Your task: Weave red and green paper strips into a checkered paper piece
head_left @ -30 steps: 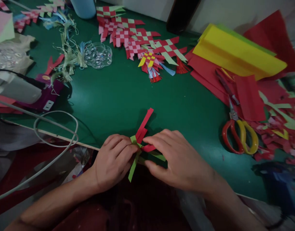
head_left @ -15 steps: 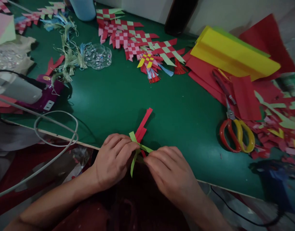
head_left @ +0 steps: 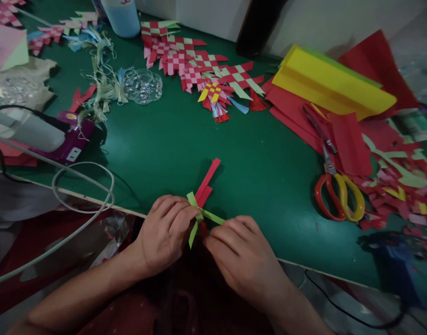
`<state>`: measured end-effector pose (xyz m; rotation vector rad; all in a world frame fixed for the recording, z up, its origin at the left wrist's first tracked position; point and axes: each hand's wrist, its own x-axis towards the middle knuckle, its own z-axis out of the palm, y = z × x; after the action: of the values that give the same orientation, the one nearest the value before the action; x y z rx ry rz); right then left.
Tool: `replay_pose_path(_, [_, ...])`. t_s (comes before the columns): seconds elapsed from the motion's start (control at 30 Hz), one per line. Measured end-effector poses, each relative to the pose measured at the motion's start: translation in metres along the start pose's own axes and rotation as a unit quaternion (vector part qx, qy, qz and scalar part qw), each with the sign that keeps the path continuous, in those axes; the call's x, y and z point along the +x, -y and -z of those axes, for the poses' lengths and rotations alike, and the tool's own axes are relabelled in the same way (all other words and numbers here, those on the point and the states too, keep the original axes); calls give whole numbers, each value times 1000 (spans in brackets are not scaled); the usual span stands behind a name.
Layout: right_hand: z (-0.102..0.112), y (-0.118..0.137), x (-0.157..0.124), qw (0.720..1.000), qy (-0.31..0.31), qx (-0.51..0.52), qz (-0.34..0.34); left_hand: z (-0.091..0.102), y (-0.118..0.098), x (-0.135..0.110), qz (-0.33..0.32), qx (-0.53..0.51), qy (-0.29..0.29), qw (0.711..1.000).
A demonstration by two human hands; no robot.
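Note:
My left hand (head_left: 166,232) is closed, its thumb and fingers pinching the crossing point of woven paper strips just over the table's front edge. The red paper strips (head_left: 207,182) stick up and away from me in two lengths. Light green paper strips (head_left: 212,216) cross them, one reaching right and one hanging down toward me. My right hand (head_left: 243,258) is also closed; its fingertips meet the lower end of a red strip, and the green strip's right end touches its knuckles. The fingertips partly hide what lies between them.
Scissors (head_left: 335,186) with red and yellow handles lie right, beside paper scraps (head_left: 395,195) and folded yellow paper (head_left: 334,83). Woven paper fish (head_left: 189,58) line the back. Left are tassels (head_left: 100,83), a clear dish of beads (head_left: 143,87), a purple device (head_left: 76,135) and a white cable (head_left: 83,174).
My right hand has shifted slightly left and down along the red strip. More of the right-hand green strip shows. My left hand keeps its pinch, and the view has moved a little.

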<state>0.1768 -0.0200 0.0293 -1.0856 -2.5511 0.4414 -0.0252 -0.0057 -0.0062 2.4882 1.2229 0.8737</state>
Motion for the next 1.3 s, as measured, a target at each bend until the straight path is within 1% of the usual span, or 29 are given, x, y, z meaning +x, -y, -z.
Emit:
replay_pose_path(0.1, [3,1,-1,1000,-11,12,6,1,1,0,11,-18,-8,1000])
replay_pose_path(0.2, [7,2,-1,1000,-17,16,17,0,3,-1,38,-76,-10,996])
replay_pose_path(0.27, [9,3,-1,999,-22,12,32,0,4,-2,47,-105,-11,993])
replay_pose_path(0.33, [9,4,0,998,-31,4,51,-1,4,-2,49,-113,-18,992])
replay_pose_path(0.43, [10,6,2,997,-40,-9,70,1,3,-1,41,-93,-16,995])
replay_pose_path(0.6, [14,8,4,995,-47,-29,86,7,2,2,-8,-36,39,999])
replay_pose_path(0.73, [17,8,5,993,-56,-34,99,6,2,0,-3,-28,54,998])
replay_pose_path(0.9, [18,3,3,993,-69,-31,86,4,2,1,0,-18,49,999])
replay_pose_path(1.03, [15,-2,-1,994,-76,-30,68,4,1,1,6,-14,50,999])
replay_pose_path(1.3, [9,-4,-4,994,-83,-23,74,5,-1,3,19,-3,73,997])
